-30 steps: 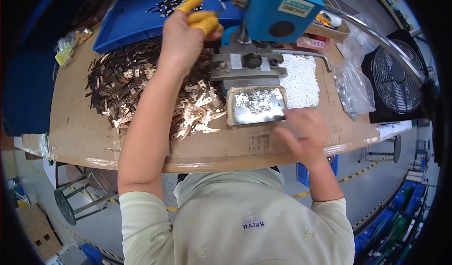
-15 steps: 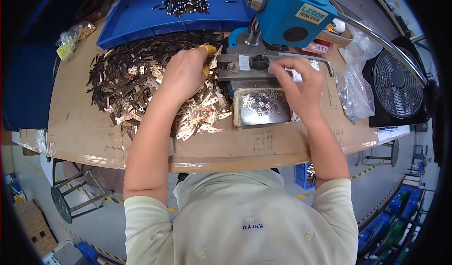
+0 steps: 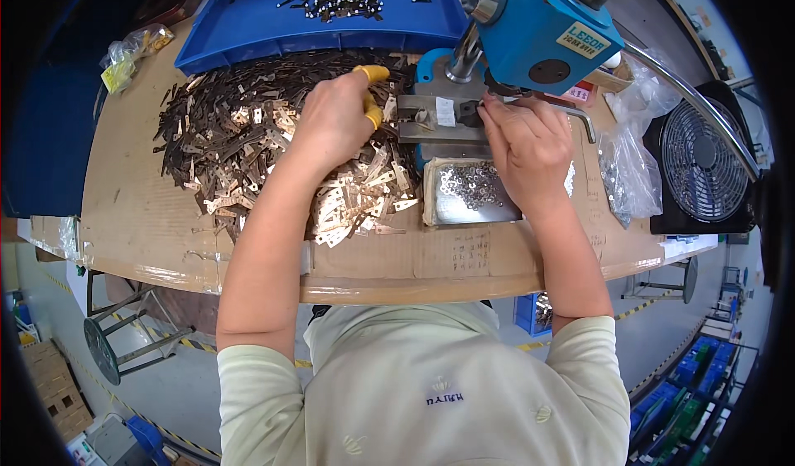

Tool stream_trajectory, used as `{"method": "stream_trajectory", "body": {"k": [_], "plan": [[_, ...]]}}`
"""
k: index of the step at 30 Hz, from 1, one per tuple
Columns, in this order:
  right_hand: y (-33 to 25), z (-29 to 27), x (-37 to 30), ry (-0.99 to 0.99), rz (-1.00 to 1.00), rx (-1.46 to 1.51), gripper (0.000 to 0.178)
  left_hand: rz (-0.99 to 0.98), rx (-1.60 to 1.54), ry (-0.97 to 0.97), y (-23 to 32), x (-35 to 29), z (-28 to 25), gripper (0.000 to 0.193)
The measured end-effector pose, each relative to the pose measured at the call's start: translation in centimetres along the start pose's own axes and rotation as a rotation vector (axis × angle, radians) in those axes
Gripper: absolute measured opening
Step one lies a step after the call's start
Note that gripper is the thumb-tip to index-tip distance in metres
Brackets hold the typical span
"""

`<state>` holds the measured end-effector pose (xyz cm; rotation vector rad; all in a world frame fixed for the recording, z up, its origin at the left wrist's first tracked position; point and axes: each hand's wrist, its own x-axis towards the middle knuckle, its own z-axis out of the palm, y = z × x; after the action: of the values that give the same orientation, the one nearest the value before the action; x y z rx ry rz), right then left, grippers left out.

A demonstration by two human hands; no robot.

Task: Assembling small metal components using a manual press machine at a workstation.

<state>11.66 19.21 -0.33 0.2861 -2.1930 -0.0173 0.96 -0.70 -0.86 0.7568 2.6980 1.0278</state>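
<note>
My left hand point(image 3: 331, 122), with yellow finger covers on thumb and forefinger, hovers over the right side of a heap of small flat metal strips point(image 3: 240, 147). Its thumb and forefinger are apart, and no piece shows between them. My right hand point(image 3: 532, 144) reaches to the dark die on the steel fixture point(image 3: 443, 132) under a blue bench press point(image 3: 542, 31). Its fingers are pinched together at the die; whatever they hold is too small or hidden to name. Just below the fixture lies a shallow metal tray point(image 3: 472, 209) of small shiny rings, partly behind my right hand.
A blue tray point(image 3: 240, 43) with dark pieces bearing white tips stands at the back. Clear plastic bags point(image 3: 625, 164) and a black fan point(image 3: 704, 155) are at the right. A bent metal rod point(image 3: 584, 122) sticks out beside the fixture. The cardboard-covered table point(image 3: 141, 217) ends in front of me.
My right hand has moved up and in, its fingers now at the die under the press. My left hand has shifted slightly right over the strips. The view has shifted a little.
</note>
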Motion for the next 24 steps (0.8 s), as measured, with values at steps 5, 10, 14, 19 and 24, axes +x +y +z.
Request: {"method": "stream_trajectory", "body": {"k": [5, 10, 14, 19, 24], "plan": [[-1.0, -1.9, -0.2, -0.039, 0.147, 0.365, 0.012, -0.079, -0.506, 0.084, -0.6, 0.1, -1.0, 0.043], [-3.4, -2.2, 1.0, -0.225, 0.618, 0.954, 0.014, -0.083, -1.158, 0.013, 2.9, -1.4, -1.2, 0.042], [-2.6, -2.3, -0.1, -0.323, 0.831, 1.230, 0.015, 0.050, -1.073, -0.007, 4.7, -3.0, 0.6, 0.036], [-1.3, -5.6, -2.3, -0.383, 0.407, 0.699, 0.011, 0.288, -0.910, -0.345, 4.1, -3.7, 1.3, 0.022], [-0.6, -7.4, -6.1, -0.364, 0.324, 0.598, 0.006, 0.026, -0.588, -0.656, 6.4, -4.5, 1.8, 0.016]]}}
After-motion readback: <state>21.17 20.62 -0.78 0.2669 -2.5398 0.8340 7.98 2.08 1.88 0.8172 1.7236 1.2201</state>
